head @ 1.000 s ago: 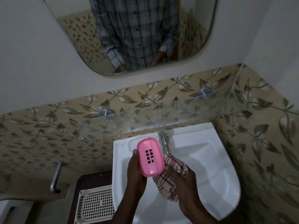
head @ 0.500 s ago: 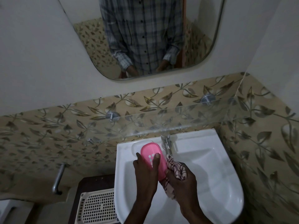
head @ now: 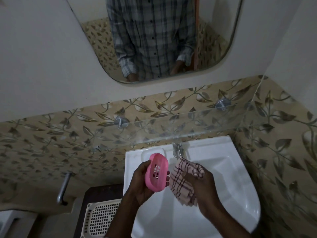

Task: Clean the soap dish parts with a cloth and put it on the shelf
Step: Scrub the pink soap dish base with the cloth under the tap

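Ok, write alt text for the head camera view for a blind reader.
Over a white ceramic washbasin, the left hand holds a pink oval plastic soap dish part with drain holes while the right hand grips a pink checked cloth beside it. A clear glass shelf and a rounded mirror are on the wall above.

pink soap dish (head: pixel 155 178): tilted, slotted | checked cloth (head: pixel 184 183): bunched beside

The left hand (head: pixel 142 183) grips a pink oval plastic soap dish part (head: pixel 157 172) with its drain slots showing, above the white ceramic sink (head: pixel 226 179). Just beside it at 3 o'clock, the right hand (head: pixel 205 191) holds a bunched pink checked cloth (head: pixel 182 182). A clear glass shelf (head: pixel 171 130) runs at 12 o'clock.
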A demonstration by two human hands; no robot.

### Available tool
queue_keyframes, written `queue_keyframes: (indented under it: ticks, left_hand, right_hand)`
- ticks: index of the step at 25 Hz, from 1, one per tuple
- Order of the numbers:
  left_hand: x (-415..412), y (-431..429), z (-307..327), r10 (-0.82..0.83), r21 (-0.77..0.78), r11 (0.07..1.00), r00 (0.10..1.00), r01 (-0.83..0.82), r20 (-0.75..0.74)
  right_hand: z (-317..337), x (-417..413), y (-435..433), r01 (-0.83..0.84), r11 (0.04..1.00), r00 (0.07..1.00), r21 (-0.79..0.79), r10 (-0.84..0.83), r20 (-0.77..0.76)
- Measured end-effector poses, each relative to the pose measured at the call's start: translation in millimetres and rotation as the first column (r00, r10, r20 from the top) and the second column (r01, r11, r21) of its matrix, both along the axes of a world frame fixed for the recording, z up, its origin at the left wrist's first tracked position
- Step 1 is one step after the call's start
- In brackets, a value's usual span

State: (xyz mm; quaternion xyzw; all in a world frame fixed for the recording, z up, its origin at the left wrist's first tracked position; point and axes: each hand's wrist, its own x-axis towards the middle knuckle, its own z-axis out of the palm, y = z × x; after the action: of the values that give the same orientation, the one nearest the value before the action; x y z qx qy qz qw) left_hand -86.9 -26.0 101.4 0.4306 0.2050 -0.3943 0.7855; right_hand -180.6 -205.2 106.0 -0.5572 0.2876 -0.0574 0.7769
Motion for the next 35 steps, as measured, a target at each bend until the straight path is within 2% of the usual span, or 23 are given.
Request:
queue_keyframes:
  ticks: [1,3,4,6,8,9,11,13,14,15,17,18,22,24,25,27,28,29,30,31,32,33,35]
  left_hand:
    - [3.1,3.9,0.4,-0.037,-0.035,0.999,0.999,0.036,-0.028]
    - [6.7,5.8,-1.1,-0.103,-0.104,0.990,0.993,0.098,-0.049]
    - [8.3,4.9,-2.5,-0.119,-0.145,0.983,0.991,0.109,-0.060]
    - [13.4,4.4,-4.6,-0.117,-0.191,0.976,0.991,0.102,-0.066]
    - [15.9,5.0,-4.9,-0.121,-0.180,0.977,0.992,0.111,-0.045]
    - [15.7,5.6,-5.0,-0.141,-0.173,0.976,0.989,0.132,-0.041]
    - [14.9,5.6,-5.8,-0.185,-0.179,0.969,0.981,0.172,-0.055]
    - [14.8,4.5,-7.5,-0.155,-0.215,0.968,0.984,0.132,-0.089]
    - [14.3,3.7,-8.6,-0.141,-0.219,0.968,0.986,0.119,-0.088]
    - [13.2,2.8,-10.7,-0.134,-0.202,0.973,0.987,0.115,-0.085]
    - [8.4,1.7,-16.9,-0.137,-0.158,0.980,0.986,0.121,-0.093]
    - [6.0,1.5,-19.4,-0.139,-0.139,0.982,0.986,0.125,-0.094]
    - [9.4,-5.6,-16.4,-0.053,-0.104,0.993,0.998,0.050,-0.031]
    - [5.8,-15.9,-17.6,0.015,-0.070,0.997,1.000,-0.016,-0.007]
    - [2.3,-20.7,-23.1,0.050,-0.066,0.997,0.999,-0.050,-0.009]
    - [-3.9,-26.5,-31.5,0.096,-0.071,0.993,0.995,-0.096,0.001]
    - [-5.1,-25.7,-33.2,0.104,-0.079,0.992,0.994,-0.103,0.012]
    - [-3.9,-22.9,-33.5,0.103,-0.087,0.991,0.994,-0.100,0.027]
    - [-1.4,-19.9,-31.5,0.085,-0.085,0.993,0.996,-0.081,0.041]
    - [0.5,-17.2,-30.6,0.055,-0.068,0.996,0.997,-0.052,0.047]
    - [0.7,-15.2,-29.9,0.023,-0.046,0.999,0.999,-0.021,0.049]
    - [-1.0,-16.1,-29.3,0.005,-0.034,0.999,0.999,-0.004,0.045]
    - [-2.8,-22.0,-26.4,0.037,-0.059,0.998,0.999,-0.036,0.011]
  right_hand:
    - [-1.0,8.0,-10.6,-0.015,0.999,1.000,-0.038,0.016,0.002]
    - [-0.5,26.0,-25.2,-0.069,0.933,0.992,-0.352,0.100,0.071]
    - [1.3,33.6,-26.1,-0.066,0.825,0.973,-0.561,0.178,0.146]
    - [-5.5,42.2,-17.9,0.061,0.466,0.830,-0.883,0.467,0.304]
    - [-18.2,44.3,-19.7,0.218,0.152,0.577,-0.964,0.777,0.253]
    - [-24.1,49.1,-25.5,0.280,0.035,0.498,-0.959,0.849,0.177]
    - [-31.2,64.0,-35.5,0.362,-0.096,0.512,-0.927,0.851,0.112]
    - [-37.7,65.6,-28.3,0.322,-0.071,0.578,-0.944,0.804,0.136]
    - [-44.0,60.7,-16.1,0.283,-0.041,0.564,-0.958,0.815,0.132]
    - [-49.5,52.3,-3.7,0.245,-0.026,0.510,-0.969,0.854,0.106]
    - [-49.5,44.6,-2.0,0.214,-0.076,0.400,-0.974,0.916,0.016]
    - [-44.0,49.2,-11.8,0.217,-0.110,0.395,-0.970,0.919,-0.016]
    - [-17.8,49.8,-19.8,0.226,-0.093,0.583,-0.970,0.810,0.058]
    - [-22.8,23.6,17.2,0.109,-0.055,0.703,-0.993,0.711,0.037]
    - [-26.5,12.3,41.4,0.000,0.043,0.793,-0.999,0.609,0.026]
    - [-24.5,10.0,72.2,-0.242,0.487,0.920,-0.839,0.391,-0.038]
    - [-20.7,10.7,74.9,-0.271,0.583,0.940,-0.766,0.332,-0.080]
    - [-18.7,9.2,70.7,-0.264,0.550,0.924,-0.792,0.381,-0.044]
    - [-22.6,4.7,60.3,-0.216,0.363,0.861,-0.906,0.508,-0.002]
    - [-21.8,2.3,41.1,-0.084,0.116,0.765,-0.990,0.644,0.010]
    - [-22.7,9.0,16.7,0.071,-0.068,0.659,-0.995,0.752,-0.005]
    - [-19.1,21.7,-7.3,0.163,-0.191,0.595,-0.968,0.802,-0.059]
    - [-10.8,44.6,-32.1,0.198,-0.284,0.598,-0.938,0.793,-0.113]
